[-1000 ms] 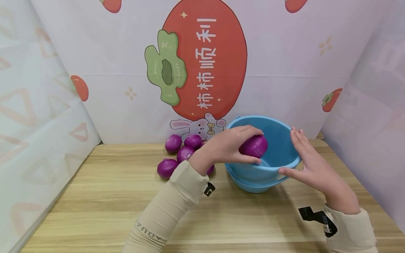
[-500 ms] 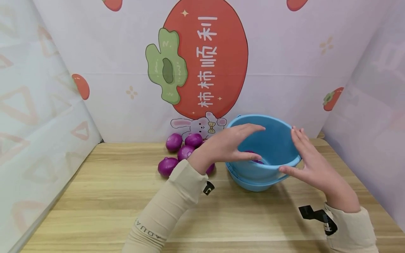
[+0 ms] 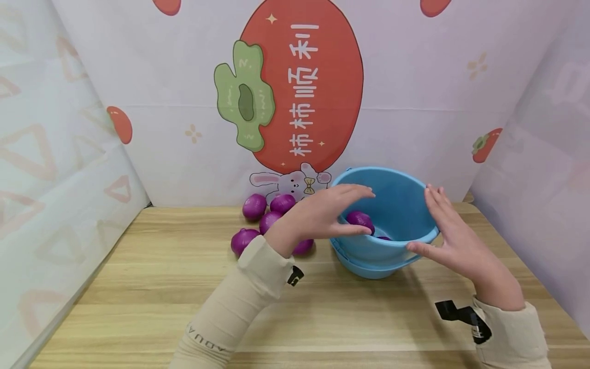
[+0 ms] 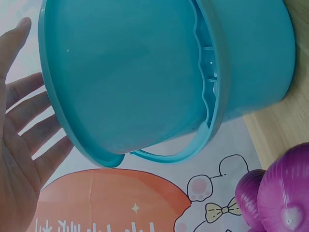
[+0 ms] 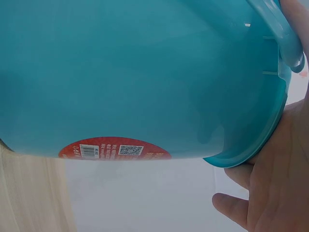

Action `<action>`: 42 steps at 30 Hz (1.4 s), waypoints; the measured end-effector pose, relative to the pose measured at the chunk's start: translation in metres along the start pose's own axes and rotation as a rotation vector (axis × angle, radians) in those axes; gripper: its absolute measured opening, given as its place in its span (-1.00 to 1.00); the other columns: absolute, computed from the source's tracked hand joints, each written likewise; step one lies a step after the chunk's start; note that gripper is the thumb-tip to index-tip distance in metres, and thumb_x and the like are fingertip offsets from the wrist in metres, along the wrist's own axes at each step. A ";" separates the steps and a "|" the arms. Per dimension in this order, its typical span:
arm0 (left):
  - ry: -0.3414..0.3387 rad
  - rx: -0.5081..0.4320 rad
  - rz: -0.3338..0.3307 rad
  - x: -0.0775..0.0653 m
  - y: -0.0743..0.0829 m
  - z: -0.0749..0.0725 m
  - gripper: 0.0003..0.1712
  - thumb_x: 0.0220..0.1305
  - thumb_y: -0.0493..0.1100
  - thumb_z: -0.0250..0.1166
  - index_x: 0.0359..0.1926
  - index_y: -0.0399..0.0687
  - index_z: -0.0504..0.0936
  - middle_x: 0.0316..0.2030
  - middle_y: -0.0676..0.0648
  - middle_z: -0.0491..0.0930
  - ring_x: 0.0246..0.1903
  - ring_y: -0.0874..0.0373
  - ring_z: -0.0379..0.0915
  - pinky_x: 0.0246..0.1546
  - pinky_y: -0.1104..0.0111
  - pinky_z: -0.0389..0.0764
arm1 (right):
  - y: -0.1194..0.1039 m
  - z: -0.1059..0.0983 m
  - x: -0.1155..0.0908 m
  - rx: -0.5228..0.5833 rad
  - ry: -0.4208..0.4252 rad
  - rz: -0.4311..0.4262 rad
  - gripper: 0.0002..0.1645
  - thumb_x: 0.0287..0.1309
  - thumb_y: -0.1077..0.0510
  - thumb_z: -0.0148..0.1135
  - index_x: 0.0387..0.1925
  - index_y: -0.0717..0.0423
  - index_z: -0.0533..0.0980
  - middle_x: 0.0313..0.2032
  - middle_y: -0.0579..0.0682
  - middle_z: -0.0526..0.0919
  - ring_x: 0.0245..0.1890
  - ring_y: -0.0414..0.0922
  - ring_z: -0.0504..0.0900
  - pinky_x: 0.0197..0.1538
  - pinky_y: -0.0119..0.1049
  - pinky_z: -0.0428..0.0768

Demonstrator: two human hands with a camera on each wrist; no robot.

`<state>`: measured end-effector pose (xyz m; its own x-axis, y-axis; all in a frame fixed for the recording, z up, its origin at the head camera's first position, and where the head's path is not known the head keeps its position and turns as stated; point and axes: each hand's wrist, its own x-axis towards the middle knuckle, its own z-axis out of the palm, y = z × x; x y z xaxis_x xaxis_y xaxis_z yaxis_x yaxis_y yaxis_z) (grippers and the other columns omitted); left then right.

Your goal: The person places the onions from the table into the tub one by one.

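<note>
Left hand: The person's left hand, fingers loosely extended and holding nothing, hangs at the left side of the bucket's mouth; whether it touches the rim is hard to tell.
Right hand: The right hand is spread, thumb and fingers against the rim, on the bucket's right side.
Bucket: A blue bucket stands on a wood-grain table, a red label on its side.
Inside: One purple onion shows clearly; a sliver of purple lies beside it.
Outside: At least five more onions cluster left of the bucket, partly hidden by the left wrist.
Backdrop: A pale cloth bears a large red fruit and a rabbit.
</note>
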<state>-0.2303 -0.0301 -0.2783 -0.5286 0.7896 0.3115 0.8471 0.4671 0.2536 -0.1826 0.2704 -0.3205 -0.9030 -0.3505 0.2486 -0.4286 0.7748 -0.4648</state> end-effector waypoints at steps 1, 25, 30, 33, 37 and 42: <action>-0.003 0.008 -0.001 -0.001 0.000 0.000 -0.17 0.21 0.21 0.37 0.40 -0.01 0.37 0.39 -0.02 0.39 0.41 0.14 0.28 0.33 0.30 0.45 | 0.000 0.000 0.000 0.002 -0.001 -0.001 0.37 0.03 -0.15 0.43 0.58 0.10 -0.26 0.59 0.14 -0.29 0.58 0.15 -0.47 0.17 0.66 -0.01; 0.039 0.156 -0.108 -0.032 -0.014 -0.003 0.06 0.20 0.45 0.18 0.58 0.24 -0.02 0.59 0.16 -0.12 0.59 0.18 -0.43 0.53 -0.08 -0.06 | 0.002 0.001 -0.001 0.008 0.016 -0.013 0.36 0.01 -0.11 0.46 0.58 0.08 -0.23 0.59 0.13 -0.27 0.58 0.15 -0.44 0.11 0.67 0.07; 0.049 0.167 -0.127 -0.037 -0.018 -0.001 0.08 0.19 0.47 0.18 0.58 0.27 -0.05 0.59 0.16 -0.13 0.59 0.16 -0.43 0.51 -0.13 -0.05 | 0.001 0.001 -0.001 0.006 0.016 -0.010 0.36 0.01 -0.11 0.46 0.58 0.07 -0.23 0.59 0.13 -0.27 0.58 0.15 -0.43 0.11 0.67 0.07; 0.069 0.200 -0.124 -0.040 -0.020 0.001 0.10 0.18 0.50 0.14 0.59 0.30 -0.12 0.59 0.16 -0.21 0.59 0.17 -0.48 0.50 -0.18 -0.06 | 0.001 0.001 -0.001 0.008 0.014 -0.007 0.35 0.02 -0.11 0.45 0.58 0.07 -0.23 0.59 0.13 -0.27 0.58 0.15 -0.44 0.11 0.67 0.06; 0.094 0.256 -0.116 -0.043 -0.023 0.002 0.12 0.18 0.52 0.11 0.59 0.31 -0.20 0.59 0.18 -0.34 0.59 0.15 -0.54 0.50 -0.20 -0.07 | 0.000 0.000 0.000 0.009 0.011 -0.001 0.35 0.03 -0.11 0.45 0.58 0.06 -0.22 0.59 0.13 -0.27 0.58 0.14 -0.45 0.12 0.67 0.05; 0.095 0.297 -0.140 -0.049 -0.025 0.000 0.15 0.15 0.56 0.10 0.59 0.32 -0.22 0.59 0.18 -0.36 0.59 0.14 -0.58 0.50 -0.20 -0.13 | 0.000 0.000 0.000 0.001 0.010 0.001 0.34 0.02 -0.12 0.45 0.58 0.08 -0.21 0.59 0.13 -0.28 0.58 0.14 -0.45 0.11 0.67 0.06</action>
<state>-0.2253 -0.0807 -0.3004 -0.6314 0.6758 0.3803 0.7378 0.6746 0.0263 -0.1829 0.2699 -0.3206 -0.9029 -0.3446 0.2569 -0.4281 0.7743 -0.4660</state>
